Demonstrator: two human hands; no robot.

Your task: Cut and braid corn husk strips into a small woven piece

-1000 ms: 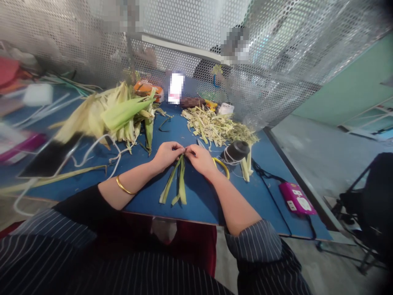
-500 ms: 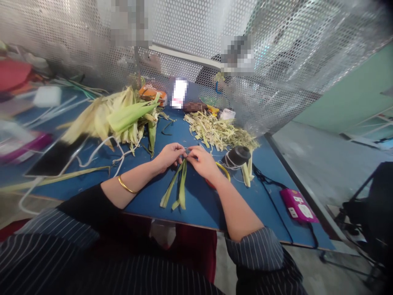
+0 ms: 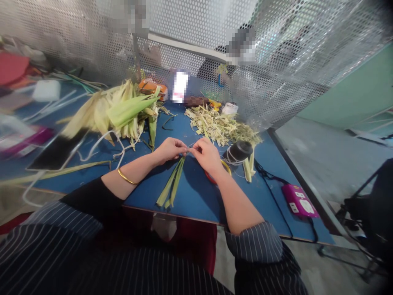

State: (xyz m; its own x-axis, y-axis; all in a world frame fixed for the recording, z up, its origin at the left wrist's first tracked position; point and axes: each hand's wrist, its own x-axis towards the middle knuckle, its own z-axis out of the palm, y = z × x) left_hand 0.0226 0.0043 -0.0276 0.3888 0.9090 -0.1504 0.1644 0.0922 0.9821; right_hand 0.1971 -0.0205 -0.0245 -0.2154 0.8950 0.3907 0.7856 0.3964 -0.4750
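My left hand (image 3: pixel 170 149) pinches the upper end of narrow green corn husk strips (image 3: pixel 173 182), whose loose ends hang toward the table's front edge. Right beside it, my right hand (image 3: pixel 205 155) is closed, thumb against fingers, its tips meeting those of the left. A fine pale thread shows faintly at the fingertips, and the right hand seems to grip it; the tied end of the strips is mostly hidden. Close to my right wrist stands a black spool (image 3: pixel 238 151) wound with white thread. A red and yellow ring-shaped handle (image 3: pixel 226 167) lies partly under that wrist.
Whole corn husks (image 3: pixel 129 112) are heaped at back left, shredded husk pieces (image 3: pixel 221 125) at back right. A dark phone-like slab (image 3: pixel 57 153) and white cable (image 3: pixel 92 155) lie left. A magenta power strip (image 3: pixel 299 200) sits right. Behind a perforated screen (image 3: pixel 190 28) is another person.
The hanging husk strips have swung left and closer together. My right hand has tilted upward and shifted slightly, its fingertips now pressed closer to the left's. The camera view has shifted slightly.
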